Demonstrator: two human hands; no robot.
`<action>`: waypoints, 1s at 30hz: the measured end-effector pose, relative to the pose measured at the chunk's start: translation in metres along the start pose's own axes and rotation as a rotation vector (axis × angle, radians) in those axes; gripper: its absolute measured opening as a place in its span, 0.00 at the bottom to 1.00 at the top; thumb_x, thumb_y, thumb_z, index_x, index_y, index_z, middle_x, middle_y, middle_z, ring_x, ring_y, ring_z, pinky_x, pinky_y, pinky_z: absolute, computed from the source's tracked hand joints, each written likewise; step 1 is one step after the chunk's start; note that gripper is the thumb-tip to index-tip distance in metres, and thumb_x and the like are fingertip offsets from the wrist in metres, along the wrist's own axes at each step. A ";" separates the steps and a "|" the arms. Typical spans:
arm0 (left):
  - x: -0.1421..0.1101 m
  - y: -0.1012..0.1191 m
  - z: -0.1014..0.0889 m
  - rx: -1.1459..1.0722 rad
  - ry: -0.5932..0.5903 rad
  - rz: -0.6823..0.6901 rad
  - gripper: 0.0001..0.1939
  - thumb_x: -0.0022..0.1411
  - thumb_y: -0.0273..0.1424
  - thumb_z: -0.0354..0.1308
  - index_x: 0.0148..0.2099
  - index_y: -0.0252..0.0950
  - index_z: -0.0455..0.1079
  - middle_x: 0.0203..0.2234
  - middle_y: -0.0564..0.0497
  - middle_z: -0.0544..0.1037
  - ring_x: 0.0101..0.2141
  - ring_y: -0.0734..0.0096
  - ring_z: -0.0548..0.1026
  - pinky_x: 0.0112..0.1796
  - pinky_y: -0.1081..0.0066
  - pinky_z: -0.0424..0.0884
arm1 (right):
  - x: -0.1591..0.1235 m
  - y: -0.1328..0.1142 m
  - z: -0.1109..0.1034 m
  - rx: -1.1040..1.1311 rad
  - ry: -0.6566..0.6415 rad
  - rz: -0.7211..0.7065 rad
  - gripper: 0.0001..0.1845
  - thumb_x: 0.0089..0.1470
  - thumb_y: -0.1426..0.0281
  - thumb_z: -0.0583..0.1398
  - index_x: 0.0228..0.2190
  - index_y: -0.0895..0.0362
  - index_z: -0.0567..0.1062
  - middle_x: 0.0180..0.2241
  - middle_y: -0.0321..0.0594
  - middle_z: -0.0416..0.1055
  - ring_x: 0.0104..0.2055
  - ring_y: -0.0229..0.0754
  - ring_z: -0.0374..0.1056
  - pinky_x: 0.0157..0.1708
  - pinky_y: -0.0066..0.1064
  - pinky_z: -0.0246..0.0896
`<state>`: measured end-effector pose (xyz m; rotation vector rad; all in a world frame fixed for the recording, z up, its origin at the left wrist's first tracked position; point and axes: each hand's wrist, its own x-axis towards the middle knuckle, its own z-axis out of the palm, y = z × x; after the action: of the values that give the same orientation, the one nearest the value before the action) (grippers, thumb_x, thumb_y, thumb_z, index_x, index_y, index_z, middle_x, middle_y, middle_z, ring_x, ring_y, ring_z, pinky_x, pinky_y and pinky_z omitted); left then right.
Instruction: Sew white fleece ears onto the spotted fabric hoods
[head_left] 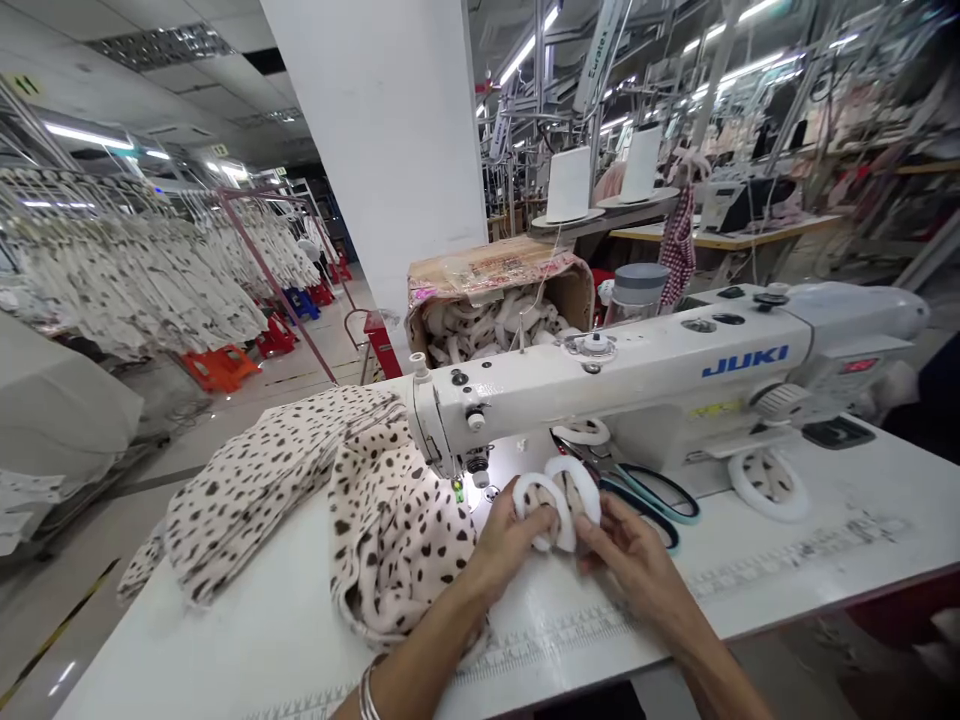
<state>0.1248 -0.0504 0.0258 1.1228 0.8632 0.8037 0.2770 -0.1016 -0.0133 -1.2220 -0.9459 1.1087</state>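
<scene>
My left hand (504,540) is closed on an ear-shaped plush piece (529,488) with a white fluffy rim and a spotted centre. A matching ear-shaped piece (591,490) is pinched in my right hand (630,555), and the two pieces touch. Both hands are just right of the needle area of the white sewing machine (540,395). Left of them, cream fleece fabric with dark spots (397,540) lies bunched by the presser foot (459,490). Scissors with teal and black handles (660,490) lie behind my right hand, partly covered by it.
Another white-rimmed piece (769,485) lies by the machine's base, and one more (581,432) is behind the arm. Folded spotted fabric (262,480) hangs over the table's left edge. A carton (495,265) of spotted pieces stands behind, near thread cones (568,185).
</scene>
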 end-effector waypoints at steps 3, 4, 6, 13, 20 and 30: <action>0.005 -0.003 -0.006 -0.077 -0.004 -0.028 0.17 0.55 0.37 0.64 0.44 0.34 0.67 0.29 0.51 0.74 0.31 0.66 0.74 0.35 0.67 0.71 | -0.002 -0.001 -0.008 0.036 0.176 -0.043 0.26 0.51 0.52 0.63 0.47 0.53 0.74 0.42 0.40 0.73 0.41 0.43 0.68 0.38 0.30 0.67; 0.006 -0.003 -0.008 -0.092 -0.025 -0.037 0.18 0.55 0.38 0.64 0.43 0.34 0.66 0.27 0.51 0.74 0.28 0.66 0.74 0.32 0.67 0.71 | -0.003 -0.003 -0.010 0.045 0.239 -0.053 0.26 0.51 0.51 0.62 0.47 0.52 0.74 0.44 0.39 0.72 0.42 0.43 0.67 0.39 0.28 0.66; 0.007 -0.004 -0.010 -0.111 -0.060 -0.056 0.20 0.54 0.40 0.65 0.43 0.33 0.66 0.25 0.51 0.74 0.25 0.65 0.73 0.28 0.66 0.70 | -0.006 -0.008 -0.011 0.035 0.300 -0.061 0.25 0.49 0.51 0.63 0.45 0.52 0.75 0.40 0.38 0.73 0.38 0.40 0.67 0.34 0.26 0.65; 0.007 -0.006 -0.008 -0.207 -0.132 -0.085 0.18 0.47 0.29 0.66 0.42 0.35 0.71 0.28 0.51 0.75 0.28 0.68 0.72 0.27 0.72 0.68 | -0.013 -0.012 0.023 -0.188 -0.032 -0.048 0.25 0.47 0.51 0.64 0.39 0.57 0.78 0.28 0.40 0.73 0.28 0.42 0.66 0.26 0.31 0.63; 0.004 -0.005 -0.009 -0.243 -0.190 -0.038 0.21 0.59 0.45 0.58 0.43 0.31 0.72 0.31 0.47 0.75 0.32 0.68 0.72 0.33 0.72 0.67 | -0.012 -0.002 0.017 -0.292 -0.045 -0.066 0.22 0.48 0.51 0.63 0.36 0.56 0.78 0.27 0.39 0.71 0.30 0.45 0.66 0.30 0.33 0.62; -0.006 0.003 -0.006 -0.117 -0.198 -0.024 0.29 0.47 0.38 0.71 0.49 0.32 0.67 0.37 0.43 0.78 0.36 0.63 0.75 0.34 0.68 0.70 | -0.015 0.005 0.016 -0.382 -0.112 -0.084 0.18 0.51 0.53 0.61 0.32 0.56 0.77 0.28 0.38 0.71 0.32 0.45 0.65 0.32 0.34 0.62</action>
<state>0.1166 -0.0519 0.0288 1.0670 0.6553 0.7012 0.2576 -0.1131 -0.0159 -1.4211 -1.3267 0.9632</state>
